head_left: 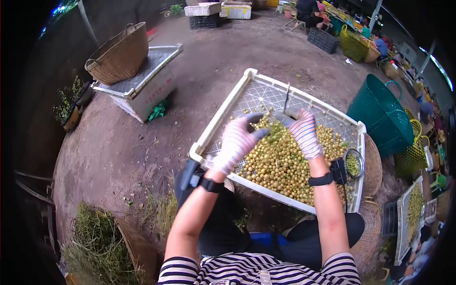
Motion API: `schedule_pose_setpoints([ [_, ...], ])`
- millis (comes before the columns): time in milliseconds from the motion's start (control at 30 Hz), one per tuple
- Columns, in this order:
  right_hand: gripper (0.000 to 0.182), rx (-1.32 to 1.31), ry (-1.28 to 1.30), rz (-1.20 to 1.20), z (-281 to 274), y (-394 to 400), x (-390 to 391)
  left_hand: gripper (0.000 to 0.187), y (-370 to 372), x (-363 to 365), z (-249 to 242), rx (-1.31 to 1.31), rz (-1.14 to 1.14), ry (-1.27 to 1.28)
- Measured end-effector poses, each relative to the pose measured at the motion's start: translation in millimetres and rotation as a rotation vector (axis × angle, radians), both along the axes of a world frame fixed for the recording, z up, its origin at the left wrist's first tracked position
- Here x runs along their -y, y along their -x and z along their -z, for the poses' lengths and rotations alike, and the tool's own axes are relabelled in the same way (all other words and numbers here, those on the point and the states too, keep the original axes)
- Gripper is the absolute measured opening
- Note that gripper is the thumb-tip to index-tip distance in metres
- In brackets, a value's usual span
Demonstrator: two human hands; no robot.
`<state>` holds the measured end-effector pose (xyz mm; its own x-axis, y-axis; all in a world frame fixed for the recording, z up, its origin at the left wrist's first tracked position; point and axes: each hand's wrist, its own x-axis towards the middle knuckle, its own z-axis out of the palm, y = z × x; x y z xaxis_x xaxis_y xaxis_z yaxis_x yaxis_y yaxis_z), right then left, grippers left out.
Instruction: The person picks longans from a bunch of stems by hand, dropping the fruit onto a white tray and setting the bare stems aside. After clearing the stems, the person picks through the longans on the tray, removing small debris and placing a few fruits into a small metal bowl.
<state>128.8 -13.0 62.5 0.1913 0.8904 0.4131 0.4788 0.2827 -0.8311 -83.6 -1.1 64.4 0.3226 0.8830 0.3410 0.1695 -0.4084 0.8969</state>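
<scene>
Small round yellow-brown fruits (285,166) lie heaped in a white mesh tray (218,116) in front of me. My left hand (241,137), in a striped glove with grey fingertips, is over the tray's left part, thumb and fingers apart with nothing visible between them. Over the back of the heap is my right hand (299,128), gloved the same way. Its fingers are bent together beside a thin dark upright tool (287,97); whether they hold it or a stem is unclear. Green stems (275,132) lie between the hands.
A round bowl (353,164) of greenish fruits sits at the tray's right corner. Green baskets (380,116) stand at right, a basket of stems (135,237) at lower left. A wicker basket (121,52) rests on a white box (149,95). People sit at upper right.
</scene>
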Motion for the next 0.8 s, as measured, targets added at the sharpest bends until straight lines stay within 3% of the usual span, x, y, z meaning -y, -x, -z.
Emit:
schedule_pose_setpoints([
  [33, 0.031, -0.152, 0.06, -0.018, -14.1, 3.2, 9.8, 0.046, -7.5, 1.4, -10.1, -0.044, 0.027, 0.107],
  [67, 0.034, 0.036, -0.028, -0.038, 12.4, -1.6, -1.4, 0.04, -29.6, 4.4, 4.0, -0.091, 0.052, 0.055],
  [133, 0.035, 0.063, 0.015, 0.025, 1.4, 6.7, 11.2, 0.038, -46.9, -2.9, 19.0, -0.036, 0.129, 0.2],
  [233, 0.038, -0.167, 0.162, -0.077, 3.1, 1.4, 12.0, 0.024, -55.1, -11.6, 34.7, 0.226, 0.226, 0.243],
  [267, 0.039, -0.243, 0.198, -0.117, 1.4, 0.4, 13.5, 0.024, -53.9, -12.4, 36.6, 0.183, 0.194, 0.239],
  [333, 0.047, -0.148, 0.218, -0.172, -3.0, -4.6, 14.9, 0.025, -49.2, -13.1, 31.9, 0.096, 0.122, 0.226],
  [367, 0.053, -0.059, 0.156, -0.172, -1.1, -7.6, 13.1, 0.022, -49.3, -15.0, 31.6, 0.248, 0.139, 0.318],
  [433, 0.068, 0.081, 0.078, -0.23, 1.2, -8.1, 11.7, 0.022, -44.3, -15.6, 23.0, 0.306, 0.166, 0.371],
  [533, 0.059, 0.366, 0.022, -0.302, 19.9, 4.6, -0.9, 0.021, -42.9, -18.0, 21.9, 0.328, 0.214, 0.394],
  [567, 0.038, 0.427, 0.223, -0.245, 23.6, 6.3, 0.6, 0.02, -41.8, -18.2, 22.2, 0.309, 0.208, 0.369],
  [600, 0.021, 0.348, 0.223, -0.274, 44.1, 4.2, -4.5, 0.019, -40.7, -18.4, 22.5, 0.289, 0.202, 0.344],
  [667, 0.013, 0.343, 0.082, -0.24, 66.6, 6.3, -12.9, 0.018, -43.0, -18.5, 27.4, 0.2, 0.128, 0.258],
  [767, 0.017, 0.55, -0.014, -0.172, 76.7, 0.4, -15.2, 0.017, -50.5, -21.6, 46.5, 0.185, 0.055, 0.214],
  [800, 0.018, 0.659, 0.115, -0.138, 70.8, 0.2, -13.1, 0.016, -52.1, -20.8, 45.9, 0.231, 0.042, 0.26],
])
